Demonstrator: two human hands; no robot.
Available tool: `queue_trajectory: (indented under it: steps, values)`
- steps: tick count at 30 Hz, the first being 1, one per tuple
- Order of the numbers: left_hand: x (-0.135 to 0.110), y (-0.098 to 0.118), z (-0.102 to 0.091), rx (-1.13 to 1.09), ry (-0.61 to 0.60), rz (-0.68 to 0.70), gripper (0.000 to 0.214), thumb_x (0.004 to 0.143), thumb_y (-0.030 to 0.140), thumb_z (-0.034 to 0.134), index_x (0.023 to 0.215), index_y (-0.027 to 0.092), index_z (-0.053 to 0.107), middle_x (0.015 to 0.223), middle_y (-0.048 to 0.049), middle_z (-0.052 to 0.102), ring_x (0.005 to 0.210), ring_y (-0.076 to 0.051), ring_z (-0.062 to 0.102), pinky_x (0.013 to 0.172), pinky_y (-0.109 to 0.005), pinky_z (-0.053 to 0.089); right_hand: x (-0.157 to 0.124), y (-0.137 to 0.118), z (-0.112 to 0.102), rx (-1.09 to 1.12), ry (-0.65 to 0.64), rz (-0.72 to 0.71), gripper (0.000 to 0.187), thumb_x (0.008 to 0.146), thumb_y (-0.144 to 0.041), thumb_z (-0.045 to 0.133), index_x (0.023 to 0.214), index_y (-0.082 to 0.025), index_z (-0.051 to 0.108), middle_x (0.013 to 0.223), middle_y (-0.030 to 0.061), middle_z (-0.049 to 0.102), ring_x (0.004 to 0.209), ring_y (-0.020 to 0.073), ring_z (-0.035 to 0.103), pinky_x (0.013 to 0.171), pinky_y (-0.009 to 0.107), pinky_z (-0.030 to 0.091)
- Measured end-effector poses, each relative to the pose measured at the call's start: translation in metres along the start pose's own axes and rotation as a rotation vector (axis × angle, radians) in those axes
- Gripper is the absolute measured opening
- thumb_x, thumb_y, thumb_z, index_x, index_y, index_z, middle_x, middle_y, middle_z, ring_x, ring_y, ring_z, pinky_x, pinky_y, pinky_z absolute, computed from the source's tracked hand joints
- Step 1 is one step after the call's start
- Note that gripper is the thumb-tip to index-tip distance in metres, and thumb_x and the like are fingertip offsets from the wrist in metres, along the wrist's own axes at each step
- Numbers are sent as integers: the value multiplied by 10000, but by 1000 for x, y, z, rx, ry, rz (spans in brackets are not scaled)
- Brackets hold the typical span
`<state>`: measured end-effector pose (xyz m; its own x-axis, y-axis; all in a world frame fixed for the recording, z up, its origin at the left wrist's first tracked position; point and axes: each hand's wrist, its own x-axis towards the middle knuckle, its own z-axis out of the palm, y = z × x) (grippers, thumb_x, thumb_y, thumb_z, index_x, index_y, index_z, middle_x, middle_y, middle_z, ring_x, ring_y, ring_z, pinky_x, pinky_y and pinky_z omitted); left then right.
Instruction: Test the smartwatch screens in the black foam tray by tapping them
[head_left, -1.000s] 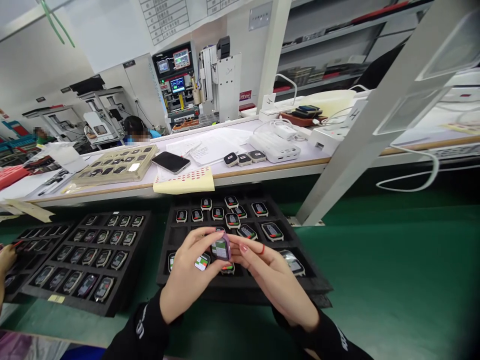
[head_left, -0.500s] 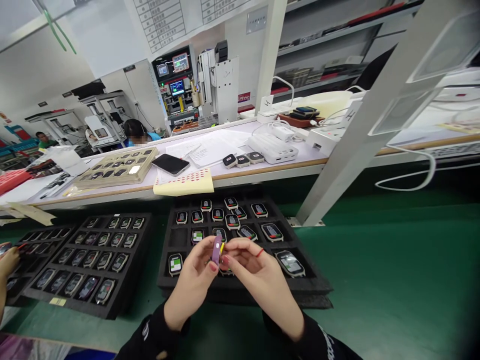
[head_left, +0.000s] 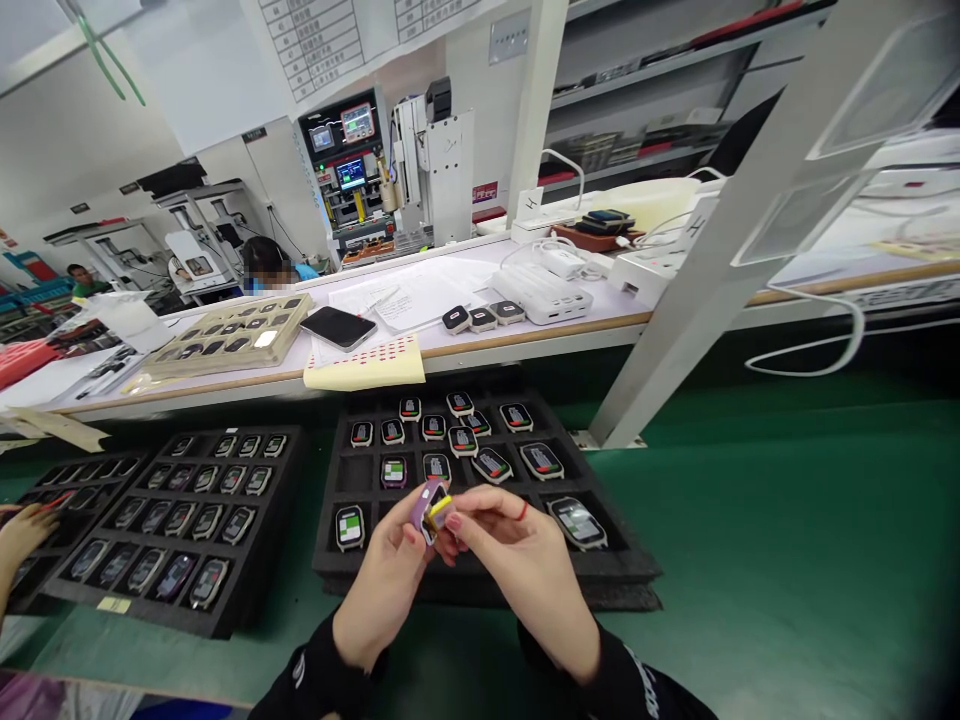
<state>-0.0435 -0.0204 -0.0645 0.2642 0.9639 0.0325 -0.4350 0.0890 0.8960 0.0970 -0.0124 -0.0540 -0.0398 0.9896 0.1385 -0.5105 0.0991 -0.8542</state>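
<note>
My left hand (head_left: 384,585) is closed around a purple smartwatch case (head_left: 422,505), held on edge above the foam tray. My right hand (head_left: 529,565) pinches a small flat piece with a yellow edge (head_left: 442,507) at the side of the case; whether it is joined to the case I cannot tell. Under both hands lies the black foam tray (head_left: 630,570), its pockets holding several smartwatches with lit screens, such as a large watch (head_left: 577,523) at the right. My fingers hide part of the tray's front row.
Left of the tray is a second foam tray (head_left: 247,590) of watches. A co-worker's hand (head_left: 26,535) works farther left. Behind runs a raised shelf with a phone (head_left: 339,327), three small dark watch units (head_left: 482,317) and a white power bank (head_left: 544,295). A slanted metal post (head_left: 675,290) stands right.
The purple case has turned in my left hand, showing more of its inner side and the yellow edge. At the far left, the co-worker's hand has moved right.
</note>
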Motion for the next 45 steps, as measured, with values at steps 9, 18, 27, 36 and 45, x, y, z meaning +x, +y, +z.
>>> queue_trajectory:
  steps: [9,18,27,36,45]
  values:
    - [-1,5,-5,77,-16,-11,640,724,531,822,1270,235,668,871,-67,688,784,-163,619,708,-257,519,0,3,-5,-194,-68,-223,84,870,-356,767,862,-278,797,838,37,617,653,183,641,558,318,585]
    - [27,67,-64,755,221,-12,602,695,273,806,1260,146,643,953,-71,729,883,-227,665,846,-351,542,-11,-4,-32,-588,-22,-371,187,984,-239,591,1064,-319,740,1095,41,663,1051,216,624,901,314,513]
    - [57,69,-107,1425,79,-78,516,760,225,695,1272,163,669,727,-2,641,660,-192,597,653,-281,447,-3,-19,-48,-670,20,-367,136,974,-294,613,1034,-297,735,1077,23,703,997,209,663,877,293,536]
    - [54,59,-119,1497,-51,-45,534,871,300,594,1395,203,553,990,-74,600,893,-243,598,920,-384,482,27,-1,-59,-1170,-238,-300,435,1039,-322,356,1394,-139,528,1134,106,723,1089,311,659,1026,540,484]
    - [36,65,-127,1289,40,-88,696,870,524,615,1489,323,369,1303,-76,394,1036,-207,574,939,-353,530,33,20,-54,-1368,-505,-342,501,1086,-252,192,1539,-38,191,1358,198,583,1362,237,458,1201,617,201]
